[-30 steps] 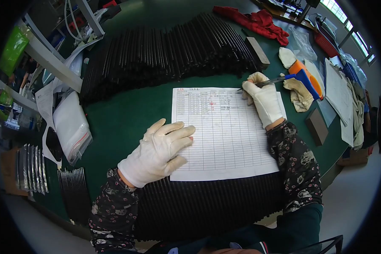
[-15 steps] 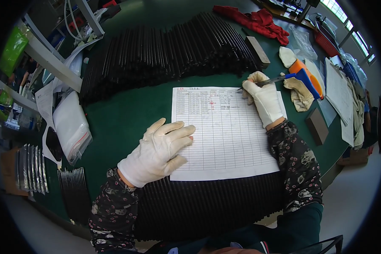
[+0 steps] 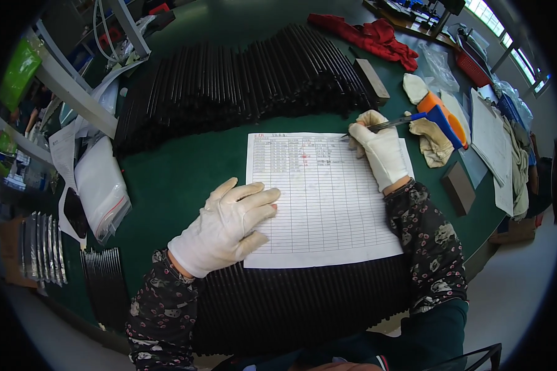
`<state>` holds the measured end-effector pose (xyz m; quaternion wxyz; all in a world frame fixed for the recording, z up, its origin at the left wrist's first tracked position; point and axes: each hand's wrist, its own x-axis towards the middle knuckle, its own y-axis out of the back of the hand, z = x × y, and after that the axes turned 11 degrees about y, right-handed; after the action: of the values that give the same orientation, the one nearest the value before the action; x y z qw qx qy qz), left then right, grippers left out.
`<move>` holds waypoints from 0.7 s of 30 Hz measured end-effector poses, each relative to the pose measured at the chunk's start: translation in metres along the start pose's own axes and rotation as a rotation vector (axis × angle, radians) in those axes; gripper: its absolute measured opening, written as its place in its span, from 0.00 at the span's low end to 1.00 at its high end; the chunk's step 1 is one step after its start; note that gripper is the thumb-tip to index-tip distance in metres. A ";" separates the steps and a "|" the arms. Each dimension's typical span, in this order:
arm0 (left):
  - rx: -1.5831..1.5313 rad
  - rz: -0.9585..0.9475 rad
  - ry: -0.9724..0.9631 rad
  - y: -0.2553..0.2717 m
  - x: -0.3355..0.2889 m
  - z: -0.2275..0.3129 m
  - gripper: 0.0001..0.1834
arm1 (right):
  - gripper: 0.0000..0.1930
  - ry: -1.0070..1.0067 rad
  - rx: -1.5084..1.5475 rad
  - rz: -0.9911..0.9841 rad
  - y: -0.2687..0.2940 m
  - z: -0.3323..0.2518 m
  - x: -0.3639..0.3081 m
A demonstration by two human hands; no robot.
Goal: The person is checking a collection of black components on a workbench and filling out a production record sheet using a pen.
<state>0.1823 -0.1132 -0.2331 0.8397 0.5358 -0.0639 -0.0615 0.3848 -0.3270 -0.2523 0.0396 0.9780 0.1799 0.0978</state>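
A printed paper form ruled in rows lies in front of me, with handwriting near its top, some of it red. My right hand, in a white glove, is closed around a pen with a blue end. The pen's tip rests at or just above the form's upper rows; whether it touches I cannot tell. Spread over the form's left edge, my gloved left hand lies flat with fingers apart. Under the form's near edge are closely packed black rods.
More black rods are heaped across the back of the green table. At right lie a dark block, an orange-and-blue tool, a cloth glove and a red cloth. Plastic bags lie left.
The whole view has shifted slightly, so things sit a little lower and further left. My hands keep nearly the same places on the form, the pen still in my right hand.
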 end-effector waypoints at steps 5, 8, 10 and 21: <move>0.025 0.017 -0.008 0.002 0.001 0.001 0.21 | 0.04 0.002 0.009 -0.007 0.001 0.000 0.001; 0.044 0.037 -0.012 0.001 0.000 0.001 0.19 | 0.04 -0.001 0.013 -0.007 0.000 0.000 0.001; 0.037 0.045 -0.017 0.001 0.001 0.001 0.19 | 0.04 0.002 0.012 -0.006 0.001 0.001 0.001; 0.041 0.039 -0.012 0.001 0.000 0.001 0.19 | 0.04 0.006 0.001 -0.012 0.001 0.002 0.001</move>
<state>0.1820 -0.1139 -0.2320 0.8291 0.5513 -0.0803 -0.0471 0.3863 -0.3276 -0.2537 0.0391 0.9766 0.1860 0.1002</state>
